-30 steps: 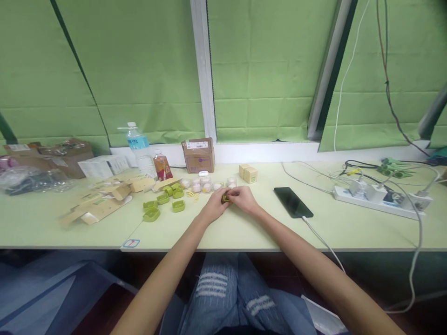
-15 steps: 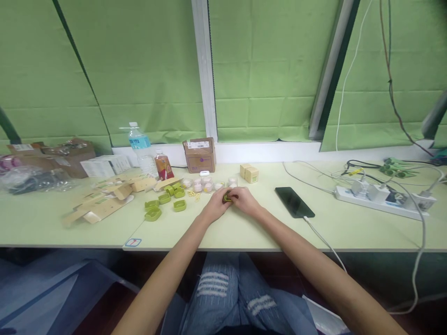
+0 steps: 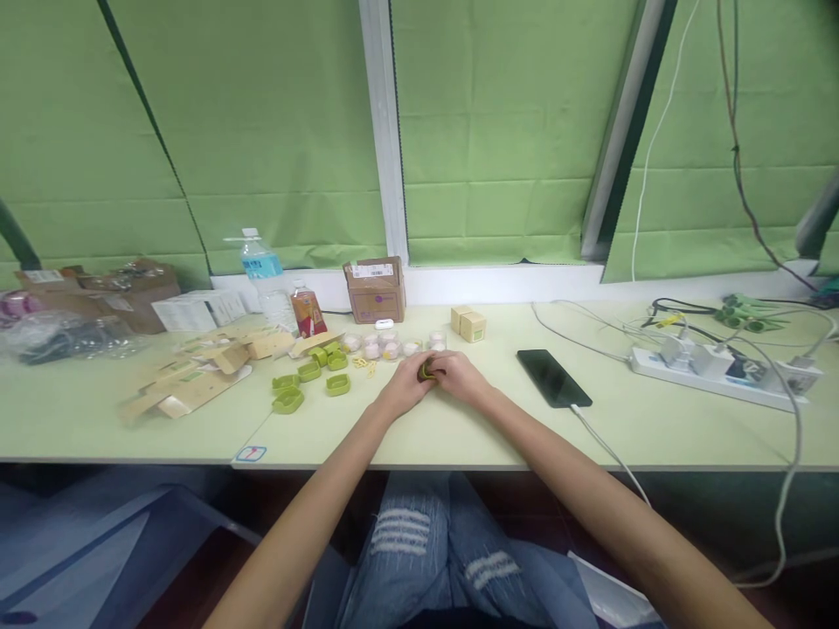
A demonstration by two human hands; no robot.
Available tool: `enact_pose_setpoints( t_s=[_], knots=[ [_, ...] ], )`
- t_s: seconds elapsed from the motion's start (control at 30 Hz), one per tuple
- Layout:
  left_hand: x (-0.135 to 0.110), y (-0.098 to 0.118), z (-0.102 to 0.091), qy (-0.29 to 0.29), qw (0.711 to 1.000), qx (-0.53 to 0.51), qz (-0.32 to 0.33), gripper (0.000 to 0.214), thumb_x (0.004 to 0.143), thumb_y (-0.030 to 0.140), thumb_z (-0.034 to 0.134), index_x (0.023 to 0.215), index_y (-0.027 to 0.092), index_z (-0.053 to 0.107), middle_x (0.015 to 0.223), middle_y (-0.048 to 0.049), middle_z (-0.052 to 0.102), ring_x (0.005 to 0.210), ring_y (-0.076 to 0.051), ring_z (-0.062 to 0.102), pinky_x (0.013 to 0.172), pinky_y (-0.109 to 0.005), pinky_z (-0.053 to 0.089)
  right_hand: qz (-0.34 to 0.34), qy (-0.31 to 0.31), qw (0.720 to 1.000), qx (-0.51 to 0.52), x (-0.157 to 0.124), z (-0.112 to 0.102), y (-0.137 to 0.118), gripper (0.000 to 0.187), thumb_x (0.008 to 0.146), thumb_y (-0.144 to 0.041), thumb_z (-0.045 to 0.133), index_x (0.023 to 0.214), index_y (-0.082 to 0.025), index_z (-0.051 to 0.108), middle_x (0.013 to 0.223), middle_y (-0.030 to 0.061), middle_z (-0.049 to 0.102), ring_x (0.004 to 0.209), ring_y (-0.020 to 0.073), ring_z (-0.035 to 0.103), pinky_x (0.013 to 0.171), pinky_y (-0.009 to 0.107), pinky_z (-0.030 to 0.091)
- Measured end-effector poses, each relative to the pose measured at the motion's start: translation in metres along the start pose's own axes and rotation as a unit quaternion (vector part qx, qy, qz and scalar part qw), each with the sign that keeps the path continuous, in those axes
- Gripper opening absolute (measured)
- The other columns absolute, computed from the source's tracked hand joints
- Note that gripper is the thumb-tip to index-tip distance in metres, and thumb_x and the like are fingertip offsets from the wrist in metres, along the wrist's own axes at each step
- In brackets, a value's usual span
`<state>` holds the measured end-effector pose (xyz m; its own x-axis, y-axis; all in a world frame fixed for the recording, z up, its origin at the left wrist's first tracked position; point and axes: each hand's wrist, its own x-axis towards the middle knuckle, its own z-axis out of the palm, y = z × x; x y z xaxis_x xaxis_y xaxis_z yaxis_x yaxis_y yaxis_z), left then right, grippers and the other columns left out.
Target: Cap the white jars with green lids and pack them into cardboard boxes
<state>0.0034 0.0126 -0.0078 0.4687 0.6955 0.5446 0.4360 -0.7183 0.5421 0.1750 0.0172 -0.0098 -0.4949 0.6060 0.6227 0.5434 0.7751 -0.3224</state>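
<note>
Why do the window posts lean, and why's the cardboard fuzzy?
Head view: the wide lens bends the edges, so the right window post leans while the middle post is straighter; the cardboard pieces sit off-centre and look soft; even light, no hard shadow by the left hand and right hand on the green piece.

Left hand (image 3: 405, 390) and right hand (image 3: 460, 377) touch, fingers (image 3: 443, 364) curled.

This looks like a small workshop or office packing bench. A long pale table (image 3: 590, 437) runs under windows covered by green blinds (image 3: 504, 131). Flattened cardboard packaging (image 3: 190, 384) and green plastic parts (image 3: 288, 400) lie at middle left, a shipping box (image 3: 376, 293) sits at centre, and a power strip (image 3: 721, 371) with cables is at right.
</note>
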Motion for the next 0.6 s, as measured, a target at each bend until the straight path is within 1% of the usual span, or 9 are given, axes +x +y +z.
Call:
enact_pose_setpoints(
  t_s=[0.1,0.2,0.3,0.4,0.5,0.6],
  knots=[
    [0.000,0.001,0.000,0.002,1.000,-0.007,0.000,0.050,0.075,0.009,0.066,0.125,0.017,0.066,0.113,-0.0090,0.071,0.098,-0.025,0.064,0.090,-0.039,0.050,-0.009,-0.009,1.000,-0.004,0.001,0.001,0.001,0.030,0.077,0.008,0.055,0.070,-0.015,0.073,0.085,0.0094,0.074,0.082,0.0194,0.065,0.077,0.029,0.049],
    [-0.001,0.002,-0.002,-0.004,1.000,-0.011,-0.005,0.047,0.075,0.011,0.068,0.122,0.018,0.068,0.110,-0.0076,0.072,0.095,-0.024,0.065,0.086,-0.037,0.050,-0.020,-0.019,1.000,0.001,0.002,0.001,0.003,0.031,0.074,0.010,0.056,0.067,-0.016,0.072,0.080,0.0072,0.073,0.081,0.0191,0.065,0.077,0.028,0.048],
    [-0.002,0.003,-0.004,-0.013,1.000,-0.005,-0.015,0.046,0.077,0.018,0.073,0.123,0.019,0.067,0.109,-0.0066,0.073,0.093,-0.024,0.065,0.083,-0.035,0.050,-0.029,-0.026,0.999,0.013,0.003,-0.002,0.004,0.031,0.075,0.009,0.056,0.065,-0.016,0.070,0.076,0.0054,0.071,0.079,0.0183,0.064,0.076,0.028,0.048],
    [-0.005,0.002,-0.008,-0.029,0.999,-0.019,-0.028,0.045,0.078,0.025,0.075,0.122,0.019,0.066,0.106,-0.0060,0.073,0.090,-0.023,0.065,0.080,-0.034,0.050,-0.045,-0.044,0.998,0.032,0.005,-0.004,0.004,0.030,0.076,0.009,0.058,0.063,-0.015,0.068,0.077,0.0050,0.071,0.078,0.0172,0.064,0.075,0.026,0.048],
    [-0.008,0.000,-0.011,-0.031,0.998,-0.048,-0.033,0.047,0.079,0.026,0.075,0.124,0.019,0.065,0.111,-0.0075,0.072,0.095,-0.024,0.065,0.083,-0.035,0.051,-0.062,-0.065,0.995,0.054,0.006,-0.005,0.000,0.028,0.078,0.008,0.059,0.065,-0.016,0.068,0.084,0.0051,0.072,0.083,0.0168,0.065,0.078,0.026,0.048],
    [-0.011,-0.001,-0.013,-0.029,0.997,-0.069,-0.033,0.051,0.079,0.022,0.074,0.128,0.018,0.063,0.118,-0.0088,0.071,0.101,-0.025,0.065,0.088,-0.037,0.051,-0.052,-0.068,0.994,0.070,0.005,-0.004,-0.004,0.027,0.079,0.006,0.059,0.066,-0.016,0.069,0.085,0.0048,0.072,0.084,0.0165,0.064,0.079,0.026,0.048]
  ],
)
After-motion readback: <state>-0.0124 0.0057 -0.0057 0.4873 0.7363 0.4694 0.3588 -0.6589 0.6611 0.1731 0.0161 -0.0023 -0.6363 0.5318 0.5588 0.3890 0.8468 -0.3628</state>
